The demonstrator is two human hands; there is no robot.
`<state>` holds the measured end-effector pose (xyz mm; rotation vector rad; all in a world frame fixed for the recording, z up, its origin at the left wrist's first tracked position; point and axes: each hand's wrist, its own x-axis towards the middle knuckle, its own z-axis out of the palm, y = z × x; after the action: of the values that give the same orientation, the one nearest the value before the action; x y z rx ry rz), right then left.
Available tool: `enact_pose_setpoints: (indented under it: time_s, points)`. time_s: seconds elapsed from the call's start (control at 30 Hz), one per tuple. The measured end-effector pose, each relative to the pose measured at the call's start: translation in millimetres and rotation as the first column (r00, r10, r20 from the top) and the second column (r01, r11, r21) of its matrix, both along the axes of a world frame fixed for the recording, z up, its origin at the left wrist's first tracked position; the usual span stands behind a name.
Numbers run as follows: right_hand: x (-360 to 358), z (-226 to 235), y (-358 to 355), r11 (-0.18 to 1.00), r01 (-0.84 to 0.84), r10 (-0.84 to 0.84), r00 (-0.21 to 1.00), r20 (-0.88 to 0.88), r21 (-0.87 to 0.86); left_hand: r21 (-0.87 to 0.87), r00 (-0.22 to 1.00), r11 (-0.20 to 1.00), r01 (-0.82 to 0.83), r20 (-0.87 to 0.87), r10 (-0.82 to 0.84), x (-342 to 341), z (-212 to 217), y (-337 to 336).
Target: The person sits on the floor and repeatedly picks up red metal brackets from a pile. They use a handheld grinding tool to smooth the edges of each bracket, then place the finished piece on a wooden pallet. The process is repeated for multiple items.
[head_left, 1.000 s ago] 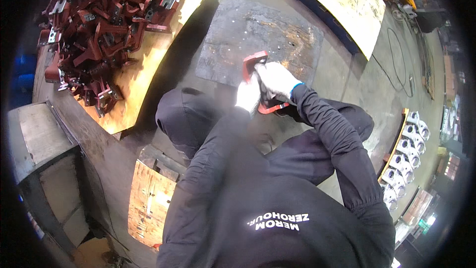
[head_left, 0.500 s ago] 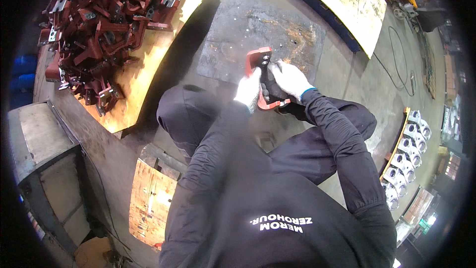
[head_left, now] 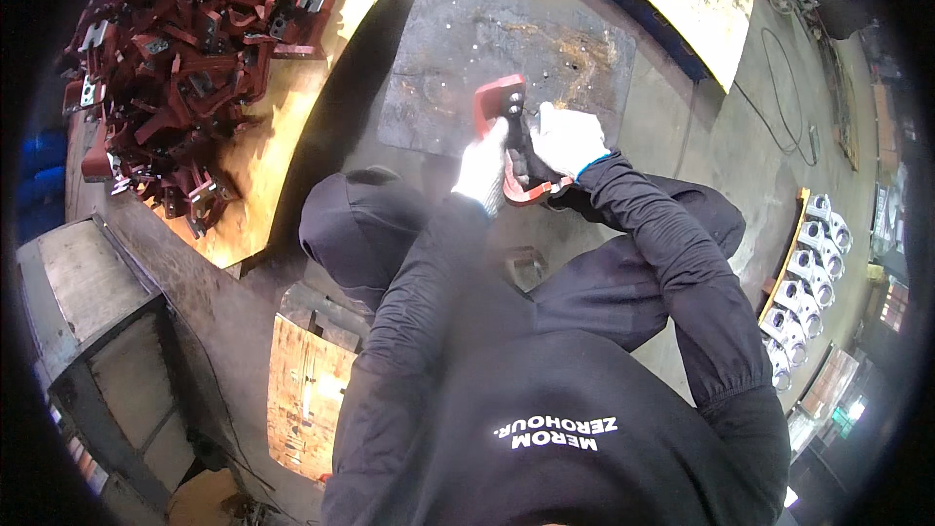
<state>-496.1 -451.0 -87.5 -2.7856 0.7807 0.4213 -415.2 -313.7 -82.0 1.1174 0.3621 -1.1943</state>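
Observation:
My left hand (head_left: 481,168), in a white glove, grips a red metal bracket (head_left: 499,99) by its left side. The bracket stands tilted above my lap, bent at both ends, with bright round spots like bolt heads or holes near its upper end. My right hand (head_left: 569,143), also gloved in white, is closed against the bracket's right side with the fingers curled. Whatever those fingers hold, if anything, is hidden. Beyond both hands a dark, rust-stained plate (head_left: 438,68) lies on the floor.
A heap of dark red brackets (head_left: 195,78) covers a wooden board (head_left: 258,190) at left. Another pale board (head_left: 682,0) lies far right. Several silver ring-shaped parts (head_left: 806,263) stand in rows at right. A metal cabinet (head_left: 93,273) and a small wooden board (head_left: 302,394) are near left.
My right hand has turned and its fingers have curled more at the bracket's side. The bracket has shifted slightly left and its upper end tilts more. My left hand keeps its hold.

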Motion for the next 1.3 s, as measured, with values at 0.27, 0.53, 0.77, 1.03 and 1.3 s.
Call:
enact_pose_setpoints:
  time_s: [0.27, 0.53, 0.77, 1.03, 1.3]
  points:
    - [-1, -22, 15, 0.894, 0.019, -0.046, 0.998, 0.05, 0.447, 0.132, 0.975, 0.98, 0.151, 0.144, -0.17, -5, -16, 2]
    - [11, 19, 2, 0.811, 0.016, -0.035, 0.999, 0.021, 0.585, 0.246, 0.946, 0.949, 0.196, 0.209, -0.249, -2, -21, 1]
    - [-18, -20, -15, 0.813, 0.163, -0.262, 0.96, 0.101, 0.559, 0.115, 0.974, 0.979, 0.168, 0.131, -0.183, -8, -21, 8]
    - [-12, -11, -17, 0.885, 0.12, -0.154, 0.987, 0.04, 0.45, -0.174, 0.993, 0.983, 0.053, -0.096, -0.07, -3, -50, 6]
    - [1, 19, -13, 0.981, -0.178, 0.191, 0.965, 0.178, -0.082, -0.363, 0.975, 0.919, -0.155, -0.207, 0.082, 13, -33, 3]
